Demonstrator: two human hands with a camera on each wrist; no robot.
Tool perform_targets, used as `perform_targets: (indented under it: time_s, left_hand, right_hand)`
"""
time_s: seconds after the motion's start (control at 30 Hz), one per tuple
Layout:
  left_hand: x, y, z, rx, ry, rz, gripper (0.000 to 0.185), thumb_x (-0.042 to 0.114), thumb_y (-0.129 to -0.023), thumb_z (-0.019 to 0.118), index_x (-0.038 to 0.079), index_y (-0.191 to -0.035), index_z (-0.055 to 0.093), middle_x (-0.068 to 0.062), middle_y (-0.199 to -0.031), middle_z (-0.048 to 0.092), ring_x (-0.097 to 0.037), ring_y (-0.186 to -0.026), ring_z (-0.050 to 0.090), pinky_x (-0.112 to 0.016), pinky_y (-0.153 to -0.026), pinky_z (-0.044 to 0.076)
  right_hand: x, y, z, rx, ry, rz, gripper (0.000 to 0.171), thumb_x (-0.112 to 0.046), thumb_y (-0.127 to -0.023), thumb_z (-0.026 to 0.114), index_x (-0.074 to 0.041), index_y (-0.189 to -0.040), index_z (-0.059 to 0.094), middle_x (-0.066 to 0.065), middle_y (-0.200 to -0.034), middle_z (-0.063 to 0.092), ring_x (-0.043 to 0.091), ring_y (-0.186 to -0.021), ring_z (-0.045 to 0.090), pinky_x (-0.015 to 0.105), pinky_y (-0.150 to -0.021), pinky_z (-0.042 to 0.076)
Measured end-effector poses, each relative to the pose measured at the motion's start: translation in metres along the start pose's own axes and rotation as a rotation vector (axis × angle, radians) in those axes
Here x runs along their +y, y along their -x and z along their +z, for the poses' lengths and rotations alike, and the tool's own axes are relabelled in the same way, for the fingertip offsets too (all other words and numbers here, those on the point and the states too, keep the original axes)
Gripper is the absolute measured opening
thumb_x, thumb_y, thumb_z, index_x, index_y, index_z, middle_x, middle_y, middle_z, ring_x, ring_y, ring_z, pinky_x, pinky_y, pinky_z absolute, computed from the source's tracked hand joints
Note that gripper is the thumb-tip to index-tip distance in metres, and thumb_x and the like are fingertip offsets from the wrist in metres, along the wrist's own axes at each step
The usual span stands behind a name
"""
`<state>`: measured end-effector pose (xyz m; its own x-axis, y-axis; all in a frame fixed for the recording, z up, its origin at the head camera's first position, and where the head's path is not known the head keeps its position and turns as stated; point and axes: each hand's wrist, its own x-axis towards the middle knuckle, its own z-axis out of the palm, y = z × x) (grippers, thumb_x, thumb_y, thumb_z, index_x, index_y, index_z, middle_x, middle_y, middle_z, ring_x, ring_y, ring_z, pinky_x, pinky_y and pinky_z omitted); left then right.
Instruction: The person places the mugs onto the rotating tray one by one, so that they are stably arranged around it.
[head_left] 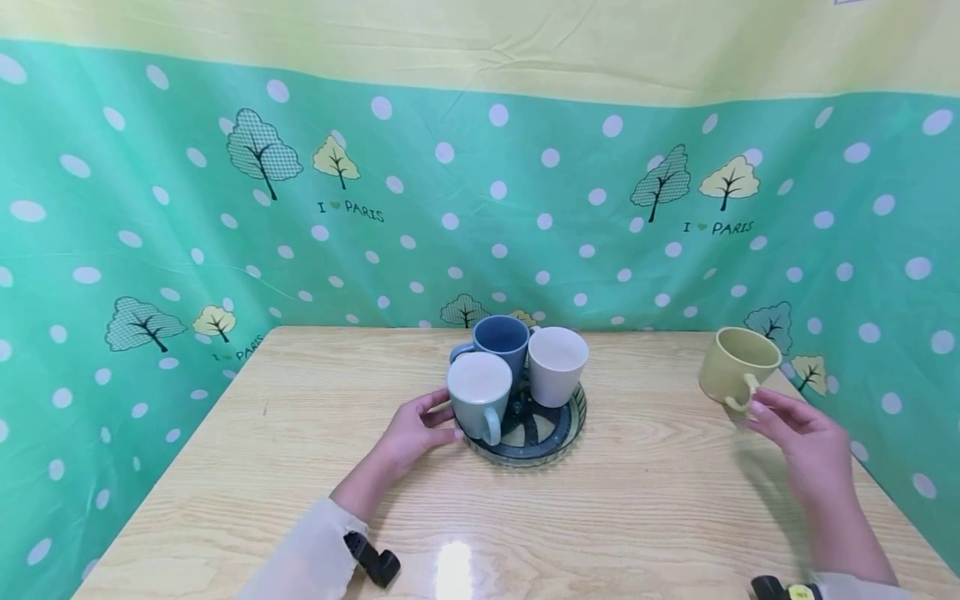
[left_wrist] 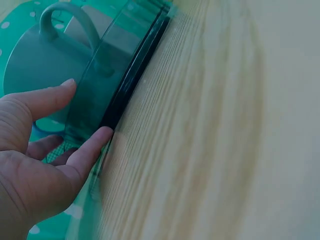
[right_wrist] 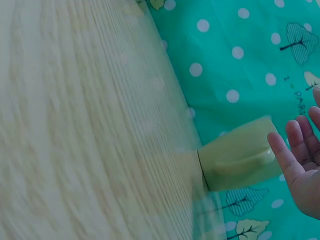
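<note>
In the head view a round clear-and-dark glass tray [head_left: 558, 446] bears a light blue mug [head_left: 471, 408], a dark blue mug [head_left: 510, 337] and a white mug [head_left: 557, 367]. My left hand [head_left: 411, 433] is at the tray's left side, by the light blue mug; in the left wrist view its fingertips [left_wrist: 102, 135] reach the tray's edge, fingers mostly straight. Off to the right, a yellow-green mug [head_left: 731, 367] stands upright on the table. My right hand [head_left: 813, 442] is by that mug's handle. In the right wrist view its fingers are extended beside the mug [right_wrist: 235, 162], not curled round it.
The light wooden table [head_left: 645, 517] has its back edge against a green polka-dot cloth [head_left: 540, 192] printed with trees, which also hangs along both sides. A stretch of tabletop lies between the tray and the yellow-green mug.
</note>
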<state>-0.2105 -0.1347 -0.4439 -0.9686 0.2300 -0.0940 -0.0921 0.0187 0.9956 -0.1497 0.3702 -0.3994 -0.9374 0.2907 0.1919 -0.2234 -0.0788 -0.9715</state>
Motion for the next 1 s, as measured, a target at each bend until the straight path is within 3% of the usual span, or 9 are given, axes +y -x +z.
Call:
perform_targets:
  time_s: [0.37, 0.73, 1.0]
  left_hand:
    - [-0.004, 0.0, 0.006, 0.043, 0.01, 0.022, 0.07, -0.005, -0.08, 0.076, -0.002, -0.142, 0.044, -0.023, -0.144, 0.045, -0.038, -0.128, 0.048, -0.034, -0.091, 0.055]
    - [-0.006, -0.003, 0.005, 0.059, 0.014, 0.018, 0.07, -0.006, -0.079, 0.076, -0.001, -0.142, 0.046, -0.022, -0.143, 0.047, -0.037, -0.127, 0.05, -0.035, -0.091, 0.055]
    - [-0.006, -0.003, 0.005, 0.068, 0.03, 0.003, 0.071, -0.008, -0.078, 0.076, 0.0, -0.142, 0.046, -0.02, -0.142, 0.048, -0.035, -0.126, 0.051, -0.035, -0.091, 0.056]
  right_hand:
    - [-0.004, -0.002, -0.017, 0.035, -0.059, 0.018, 0.027, 0.002, -0.087, 0.071, -0.009, -0.111, 0.072, -0.007, -0.103, 0.07, 0.007, -0.081, 0.071, 0.023, -0.072, 0.057]
    - [0.003, -0.008, -0.026, 0.109, 0.077, 0.054, 0.036, -0.005, -0.084, 0.077, -0.014, -0.118, 0.07, -0.016, -0.099, 0.072, 0.001, -0.078, 0.069, 0.011, -0.071, 0.054]
    - [0.005, -0.015, -0.024, 0.14, 0.038, 0.07, 0.036, -0.003, -0.081, 0.079, -0.014, -0.114, 0.072, -0.013, -0.094, 0.072, 0.003, -0.074, 0.07, 0.015, -0.069, 0.056]
